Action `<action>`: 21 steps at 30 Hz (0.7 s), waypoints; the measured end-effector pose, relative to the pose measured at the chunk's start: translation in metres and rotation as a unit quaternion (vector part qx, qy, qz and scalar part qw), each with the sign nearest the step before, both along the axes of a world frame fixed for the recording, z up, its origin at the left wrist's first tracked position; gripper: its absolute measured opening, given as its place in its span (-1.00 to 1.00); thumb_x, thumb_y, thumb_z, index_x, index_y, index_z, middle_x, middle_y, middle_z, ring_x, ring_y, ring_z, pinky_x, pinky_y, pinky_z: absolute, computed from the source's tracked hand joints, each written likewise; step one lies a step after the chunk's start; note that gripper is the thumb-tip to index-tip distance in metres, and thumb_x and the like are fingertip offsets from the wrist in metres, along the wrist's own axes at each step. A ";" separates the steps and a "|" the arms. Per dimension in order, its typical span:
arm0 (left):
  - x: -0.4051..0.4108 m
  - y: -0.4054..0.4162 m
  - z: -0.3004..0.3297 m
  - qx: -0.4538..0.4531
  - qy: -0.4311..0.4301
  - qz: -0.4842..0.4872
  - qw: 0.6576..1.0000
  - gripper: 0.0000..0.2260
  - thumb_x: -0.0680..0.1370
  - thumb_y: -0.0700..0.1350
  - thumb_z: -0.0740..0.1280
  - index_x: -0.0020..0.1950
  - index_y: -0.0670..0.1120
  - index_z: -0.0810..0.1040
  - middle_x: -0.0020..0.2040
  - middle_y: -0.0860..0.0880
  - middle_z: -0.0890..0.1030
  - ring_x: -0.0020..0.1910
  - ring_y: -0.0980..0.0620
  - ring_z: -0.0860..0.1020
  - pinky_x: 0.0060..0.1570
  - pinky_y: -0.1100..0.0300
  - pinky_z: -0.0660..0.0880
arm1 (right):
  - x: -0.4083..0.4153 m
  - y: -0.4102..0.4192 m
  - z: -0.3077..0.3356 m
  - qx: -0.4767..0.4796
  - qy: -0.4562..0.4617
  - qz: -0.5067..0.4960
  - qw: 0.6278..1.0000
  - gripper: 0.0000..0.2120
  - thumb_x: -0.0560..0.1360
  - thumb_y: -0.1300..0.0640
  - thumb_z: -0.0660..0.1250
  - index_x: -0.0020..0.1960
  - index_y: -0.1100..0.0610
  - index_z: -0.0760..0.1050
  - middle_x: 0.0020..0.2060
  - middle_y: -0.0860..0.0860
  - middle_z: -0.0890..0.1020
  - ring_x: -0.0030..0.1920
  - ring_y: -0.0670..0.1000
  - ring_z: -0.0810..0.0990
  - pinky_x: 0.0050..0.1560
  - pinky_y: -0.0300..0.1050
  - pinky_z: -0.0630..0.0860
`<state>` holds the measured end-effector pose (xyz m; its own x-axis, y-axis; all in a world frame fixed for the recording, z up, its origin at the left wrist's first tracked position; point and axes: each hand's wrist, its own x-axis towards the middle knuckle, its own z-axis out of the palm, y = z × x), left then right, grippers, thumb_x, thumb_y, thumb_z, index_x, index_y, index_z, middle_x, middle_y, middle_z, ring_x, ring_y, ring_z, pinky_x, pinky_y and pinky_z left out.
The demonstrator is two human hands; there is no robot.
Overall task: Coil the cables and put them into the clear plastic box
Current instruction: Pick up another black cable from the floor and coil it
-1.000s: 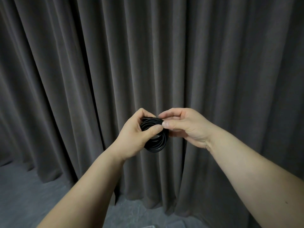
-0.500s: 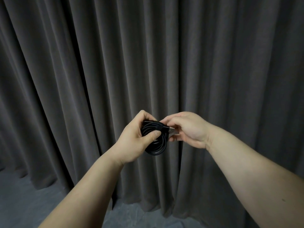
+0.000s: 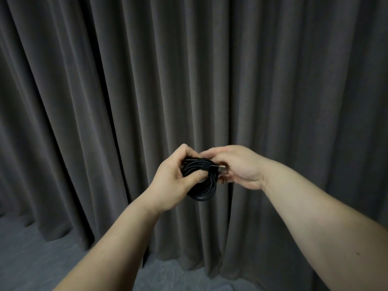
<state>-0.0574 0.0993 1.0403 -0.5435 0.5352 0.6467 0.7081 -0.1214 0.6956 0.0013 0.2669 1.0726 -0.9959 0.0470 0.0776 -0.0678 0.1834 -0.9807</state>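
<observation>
While the left hand [image 3: 172,183] grips the wound black cable [image 3: 202,185], right-hand fingers [image 3: 206,153] pinch its plug end [image 3: 220,169]; coil apparently near finished, box unseen, stowing outstanding.

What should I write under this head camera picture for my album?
Left hand grips a coiled black cable while the right hand pinches its plug end.

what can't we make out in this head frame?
- Clear plastic box: nowhere in the head view, out of frame.
- Right hand fingertips: hidden behind the coiled black cable, so its hold on the USB plug is unclear.
- Coil's left side: covered by the left hand.
- Other cables: none in view.
</observation>
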 end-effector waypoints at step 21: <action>0.005 0.008 -0.004 -0.017 -0.015 -0.030 0.999 -0.80 0.39 -0.26 0.49 -0.13 -0.04 0.53 -0.21 -0.02 0.66 -0.20 0.06 0.62 -0.10 0.17 0.57 | -0.003 0.003 0.005 -0.080 0.091 -0.078 0.990 -0.77 0.49 0.43 0.28 -0.07 0.14 0.60 -0.28 -0.01 0.59 -0.30 -0.09 0.55 -0.32 -0.29 0.51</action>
<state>-0.0521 0.1078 1.0364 -0.5287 0.5887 0.6114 0.6788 -0.1392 0.7210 -0.0014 0.2697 1.0781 -0.9456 0.2259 0.2341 -0.2288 0.0496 -0.9722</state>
